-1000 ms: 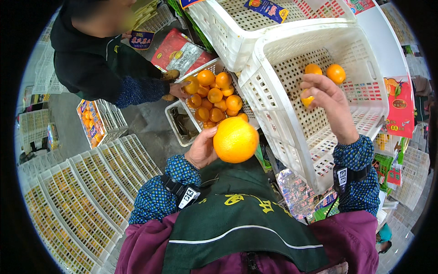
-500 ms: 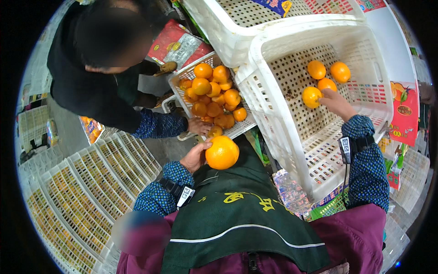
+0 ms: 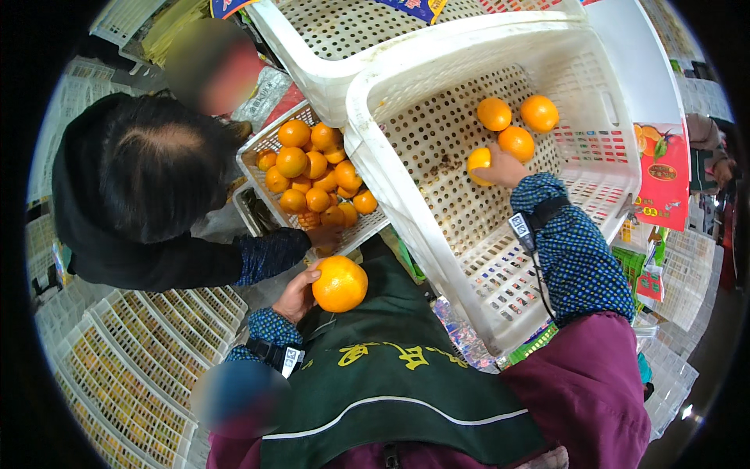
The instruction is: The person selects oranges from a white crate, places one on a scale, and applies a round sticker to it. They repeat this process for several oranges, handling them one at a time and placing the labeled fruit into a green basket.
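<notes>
My left hand (image 3: 295, 297) is closed on a large orange (image 3: 341, 284), held in front of my green apron. Inside the white perforated crate (image 3: 484, 328) at the right, my right hand (image 3: 506, 169) curls its fingers round another orange (image 3: 478, 165), partly covering it. Just beyond that hand, three more oranges lie on the crate floor, the closest one (image 3: 517, 144) near my knuckles. Left of the crate, a smaller white basket (image 3: 367, 237) holds a heap of oranges (image 3: 316, 166).
A co-worker in dark clothes (image 3: 148, 234) leans in from the left, one hand (image 3: 324, 237) at the basket's near edge. Ribbed white crates (image 3: 148, 344) fill the lower left. Another white crate (image 3: 328, 70) stands behind, and a red carton (image 3: 662, 176) sits at the right.
My view has shifted, so the crates sit farther left in the picture. My right fingers have closed round the nearest orange, which sits slightly farther from its neighbours. The co-worker's head has come lower.
</notes>
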Demonstrator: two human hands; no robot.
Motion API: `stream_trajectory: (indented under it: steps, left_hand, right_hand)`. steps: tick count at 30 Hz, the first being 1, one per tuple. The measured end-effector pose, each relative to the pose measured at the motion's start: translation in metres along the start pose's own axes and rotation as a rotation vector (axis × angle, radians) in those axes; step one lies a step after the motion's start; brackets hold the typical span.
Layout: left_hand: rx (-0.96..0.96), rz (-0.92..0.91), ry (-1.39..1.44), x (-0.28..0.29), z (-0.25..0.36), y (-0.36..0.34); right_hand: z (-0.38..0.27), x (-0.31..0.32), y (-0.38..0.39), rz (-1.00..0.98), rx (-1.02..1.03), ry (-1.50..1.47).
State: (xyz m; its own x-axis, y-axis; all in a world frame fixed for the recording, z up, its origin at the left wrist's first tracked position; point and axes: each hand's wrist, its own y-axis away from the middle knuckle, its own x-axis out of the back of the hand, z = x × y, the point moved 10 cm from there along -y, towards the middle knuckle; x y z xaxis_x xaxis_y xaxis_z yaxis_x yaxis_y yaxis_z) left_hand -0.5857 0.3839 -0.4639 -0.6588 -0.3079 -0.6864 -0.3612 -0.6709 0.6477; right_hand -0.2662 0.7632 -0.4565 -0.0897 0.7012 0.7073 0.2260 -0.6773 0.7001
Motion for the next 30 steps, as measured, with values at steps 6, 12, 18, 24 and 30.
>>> stream_trajectory:
  steps: [6, 12, 18, 24, 30]
  left_hand:
    - [0.019, 0.007, -0.004, 0.000, -0.007, -0.006]
    - [0.012, 0.038, 0.008, 0.008, -0.007, -0.006]
    - [0.010, 0.052, 0.001, 0.005, -0.004, -0.008]
    - [0.032, 0.016, 0.019, -0.001, -0.005, -0.007]
    - [0.042, -0.004, 0.042, 0.000, -0.006, 0.002]
  right_hand:
    - [-0.007, -0.015, -0.005, -0.004, 0.043, -0.033]
    - [-0.017, -0.031, 0.029, -0.386, -0.037, -0.612]
    - [-0.066, 0.005, 0.074, -0.709, 0.171, -1.276]
    - [-0.092, 0.031, 0.106, -0.668, 0.256, -1.578]
    - [-0.111, 0.037, 0.136, -0.654, 0.335, -1.693]
